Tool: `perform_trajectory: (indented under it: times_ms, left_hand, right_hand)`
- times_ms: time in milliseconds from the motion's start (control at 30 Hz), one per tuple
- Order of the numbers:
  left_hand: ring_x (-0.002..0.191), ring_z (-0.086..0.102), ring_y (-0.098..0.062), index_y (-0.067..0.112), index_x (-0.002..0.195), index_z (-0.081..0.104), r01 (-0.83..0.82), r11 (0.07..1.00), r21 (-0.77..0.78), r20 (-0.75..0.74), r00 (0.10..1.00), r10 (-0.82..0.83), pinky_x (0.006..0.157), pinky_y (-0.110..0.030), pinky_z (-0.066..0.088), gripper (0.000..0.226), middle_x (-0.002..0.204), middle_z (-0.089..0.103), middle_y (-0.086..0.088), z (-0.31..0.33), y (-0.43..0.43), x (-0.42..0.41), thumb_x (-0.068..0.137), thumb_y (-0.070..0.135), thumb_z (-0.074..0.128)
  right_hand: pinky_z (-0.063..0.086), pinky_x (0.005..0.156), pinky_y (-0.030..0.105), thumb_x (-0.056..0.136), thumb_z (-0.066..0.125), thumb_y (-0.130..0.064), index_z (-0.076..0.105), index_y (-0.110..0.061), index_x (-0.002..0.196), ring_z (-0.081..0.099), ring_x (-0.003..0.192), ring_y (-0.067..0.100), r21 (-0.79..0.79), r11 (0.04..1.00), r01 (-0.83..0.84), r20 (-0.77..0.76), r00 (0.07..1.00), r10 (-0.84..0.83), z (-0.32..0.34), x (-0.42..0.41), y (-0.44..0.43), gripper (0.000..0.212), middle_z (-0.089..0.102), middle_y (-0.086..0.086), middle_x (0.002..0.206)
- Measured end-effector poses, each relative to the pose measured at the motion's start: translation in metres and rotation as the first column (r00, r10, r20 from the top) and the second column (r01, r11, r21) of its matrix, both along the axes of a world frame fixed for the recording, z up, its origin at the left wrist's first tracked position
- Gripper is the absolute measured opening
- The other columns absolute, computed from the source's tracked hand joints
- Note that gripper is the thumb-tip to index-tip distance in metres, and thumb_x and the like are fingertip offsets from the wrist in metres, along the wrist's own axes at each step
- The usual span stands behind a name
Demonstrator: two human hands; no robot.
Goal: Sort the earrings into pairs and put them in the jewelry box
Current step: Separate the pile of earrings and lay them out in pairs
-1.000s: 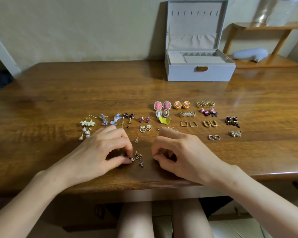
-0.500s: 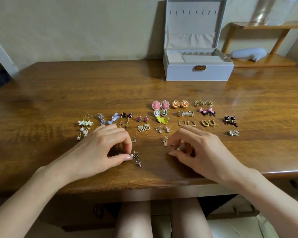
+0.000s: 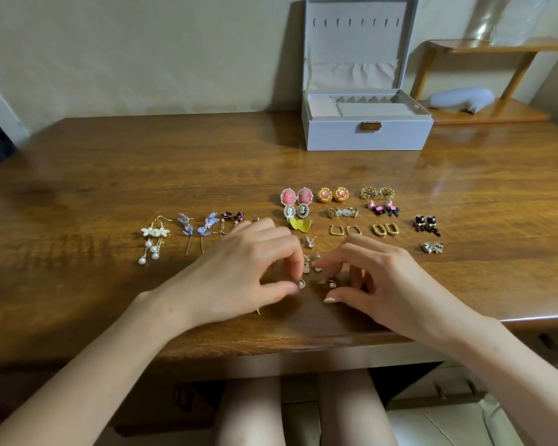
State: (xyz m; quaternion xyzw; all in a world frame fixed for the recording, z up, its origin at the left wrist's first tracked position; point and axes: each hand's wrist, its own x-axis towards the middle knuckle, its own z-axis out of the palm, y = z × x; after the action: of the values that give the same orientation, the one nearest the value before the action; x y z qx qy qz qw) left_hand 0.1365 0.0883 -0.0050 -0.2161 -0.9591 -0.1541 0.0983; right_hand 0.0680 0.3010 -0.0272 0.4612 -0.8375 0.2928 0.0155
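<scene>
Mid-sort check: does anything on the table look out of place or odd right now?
Nothing spilled or damaged. A single silver earring lies alone on the near side of the yellow hearts. Loose earrings cluster unsorted between the left hand, which pinches one, and the right hand. A thin piece pokes out from under the left hand.

Glossy wooden table (image 3: 142, 162); shiny metal earrings (image 3: 384, 229).

Bare wood of table (image 3: 142, 162) runs full width across upper-middle frame, between earring rows (image 3: 354, 230) and jewelry box (image 3: 368, 136). Box open at upper centre-right, lid upright. Rows span mid-frame, pairs tightly spaced. Left hand (image 3: 239, 268) and right hand (image 3: 390, 278) crowd loose earrings (image 3: 310, 260) at lower centre; narrow gap between fingertips. Shelf (image 3: 522, 115) beside box, upper right.
</scene>
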Motion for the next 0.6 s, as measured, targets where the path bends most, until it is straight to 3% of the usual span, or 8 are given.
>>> perform_trajectory:
  times_ms: [333, 500, 600]
  left_hand:
    - [0.087, 0.040, 0.005, 0.036, 0.085, 0.047, -0.005, 1.000, 0.016, 0.109, 0.994, 0.004, 0.084, -0.005, 0.023, 0.022, 0.080, 0.044, 0.028, -0.0084, 0.0129, -0.0051, 0.079, 0.037, 0.068]
    - [0.087, 0.041, 0.005, 0.035, 0.086, 0.049, -0.011, 1.000, 0.029, 0.115, 0.993, 0.008, 0.084, -0.004, 0.023, 0.022, 0.081, 0.046, 0.028, -0.0093, 0.0118, -0.0049, 0.077, 0.042, 0.068]
    - [0.087, 0.041, 0.004, 0.035, 0.086, 0.048, -0.016, 0.999, 0.041, 0.110, 0.994, 0.012, 0.084, -0.005, 0.024, 0.023, 0.081, 0.046, 0.028, -0.0097, 0.0118, -0.0048, 0.077, 0.042, 0.068]
  right_hand:
    - [0.039, 0.067, 0.011, 0.070, 0.080, -0.020, 0.073, -0.024, 0.088, 0.052, 0.073, 0.001, 0.039, 0.992, 0.116, 0.054, 0.992, -0.118, 0.0055, -0.0047, -0.0012, 0.019, 0.056, -0.014, 0.081]
    - [0.045, 0.067, 0.025, 0.071, 0.079, -0.024, 0.072, -0.027, 0.084, 0.050, 0.073, 0.000, 0.023, 0.992, 0.124, 0.038, 0.991, -0.125, 0.0048, 0.0002, -0.0048, 0.015, 0.051, -0.020, 0.078]
    - [0.046, 0.066, 0.026, 0.071, 0.079, -0.025, 0.072, -0.027, 0.084, 0.051, 0.073, 0.002, 0.009, 0.992, 0.122, 0.043, 0.992, -0.123, 0.0047, 0.0013, -0.0050, 0.015, 0.052, -0.019, 0.078]
